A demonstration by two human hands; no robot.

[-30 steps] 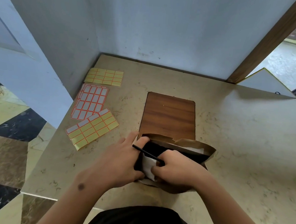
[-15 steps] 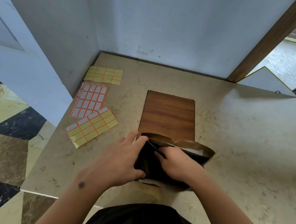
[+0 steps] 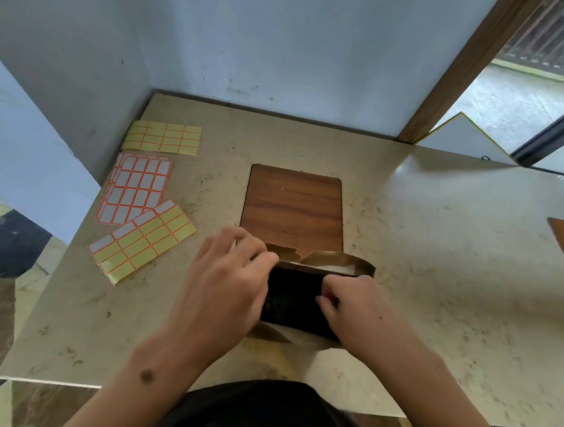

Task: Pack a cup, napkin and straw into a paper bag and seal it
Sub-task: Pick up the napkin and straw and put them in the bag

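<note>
Right now your paper bag (image 3: 320, 260) sits at the lower centre of the frame, on the marble-look counter (image 3: 451, 289), its mouth open and its torn brown rim standing up on the far side. Inside the mouth you can see a black object (image 3: 293, 300) filling most of the opening, and a strip of white (image 3: 323, 267), likely the napkin, tucked against the far wall; whether the black thing is the cup cannot be told. Your left hand (image 3: 223, 285) is curled over the bag's left edge, thumb pinched against the rim. Your right hand (image 3: 354, 308) is closed on the bag's right side, fingers folded down into the opening. Just beyond the bag lies a wooden board (image 3: 292, 204), flat on the counter. Toward the left of the frame three label sheets (image 3: 137, 189) lie near one another, the nearest overlapping the middle one.
</note>
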